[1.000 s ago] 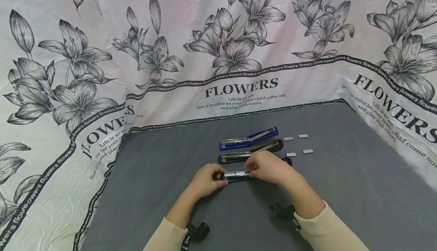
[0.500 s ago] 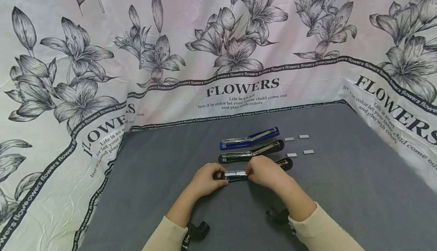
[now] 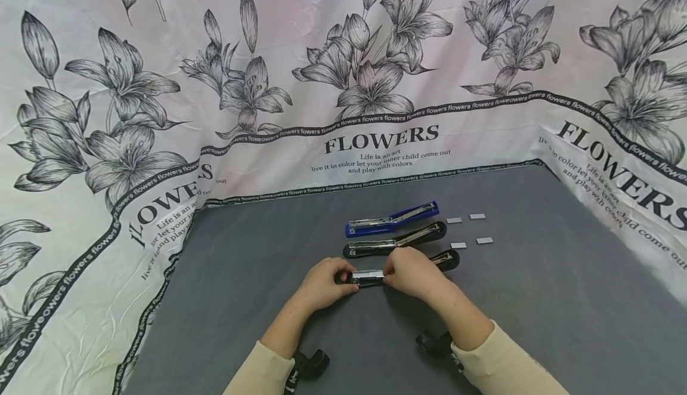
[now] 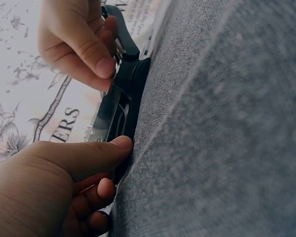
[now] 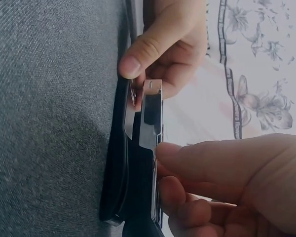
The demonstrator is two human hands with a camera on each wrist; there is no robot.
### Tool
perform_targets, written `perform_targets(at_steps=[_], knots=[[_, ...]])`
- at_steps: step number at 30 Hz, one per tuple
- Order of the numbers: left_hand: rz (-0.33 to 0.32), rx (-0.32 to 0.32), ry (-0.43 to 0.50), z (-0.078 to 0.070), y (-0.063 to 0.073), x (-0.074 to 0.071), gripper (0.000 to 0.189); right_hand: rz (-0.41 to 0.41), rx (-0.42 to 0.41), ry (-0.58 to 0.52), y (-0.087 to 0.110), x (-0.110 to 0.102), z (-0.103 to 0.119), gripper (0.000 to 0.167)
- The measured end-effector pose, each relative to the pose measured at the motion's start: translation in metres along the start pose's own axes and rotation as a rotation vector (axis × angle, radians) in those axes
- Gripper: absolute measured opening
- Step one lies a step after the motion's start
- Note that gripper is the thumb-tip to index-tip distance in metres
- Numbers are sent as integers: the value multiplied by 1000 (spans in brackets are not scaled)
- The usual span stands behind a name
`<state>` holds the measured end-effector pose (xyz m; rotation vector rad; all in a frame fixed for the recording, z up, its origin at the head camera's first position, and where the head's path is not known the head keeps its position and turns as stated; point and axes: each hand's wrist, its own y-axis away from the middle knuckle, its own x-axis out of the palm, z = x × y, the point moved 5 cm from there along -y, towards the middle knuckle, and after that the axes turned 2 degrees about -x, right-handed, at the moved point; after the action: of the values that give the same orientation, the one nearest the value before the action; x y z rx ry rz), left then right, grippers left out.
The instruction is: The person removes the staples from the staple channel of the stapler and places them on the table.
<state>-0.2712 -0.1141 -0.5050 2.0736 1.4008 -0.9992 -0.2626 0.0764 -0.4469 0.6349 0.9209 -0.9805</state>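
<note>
A black stapler point(image 3: 367, 277) lies on the grey cloth, its top arm swung back to the right and its metal rail exposed. At the stapler's left end my left hand point(image 3: 324, 281) grips it, thumb on the near side of the base point(image 4: 137, 96). My right hand point(image 3: 412, 272) pinches at the rail near the hinge, thumb and fingertips against the metal point(image 5: 150, 111). I cannot tell whether a staple strip sits between those fingertips. The right hand hides the hinge in the head view.
Behind it lie another opened black stapler point(image 3: 370, 247) and an opened blue stapler point(image 3: 370, 226). Several small staple strips point(image 3: 458, 245) lie to their right. A flower-print cloth point(image 3: 376, 144) rises behind the grey surface point(image 3: 257, 234).
My right hand has slid left along the stapler's rail, uncovering more of the swung-back top arm. My left hand has stayed at the left end.
</note>
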Motion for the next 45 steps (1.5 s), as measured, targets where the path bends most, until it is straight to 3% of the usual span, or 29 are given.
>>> perform_targets(at_steps=[12, 19, 32, 45], knots=[[2, -1, -7, 0, 0, -1, 23, -115, 14, -75, -7, 1, -3, 14], [7, -14, -9, 0, 0, 0, 24, -99, -6, -138, -8, 3, -3, 11], [-8, 0, -14, 1, 0, 0, 23, -143, -70, 21, -5, 3, 6, 4], [6, -13, -10, 0, 0, 0, 23, -105, -83, -90, 1, -15, 6, 8]])
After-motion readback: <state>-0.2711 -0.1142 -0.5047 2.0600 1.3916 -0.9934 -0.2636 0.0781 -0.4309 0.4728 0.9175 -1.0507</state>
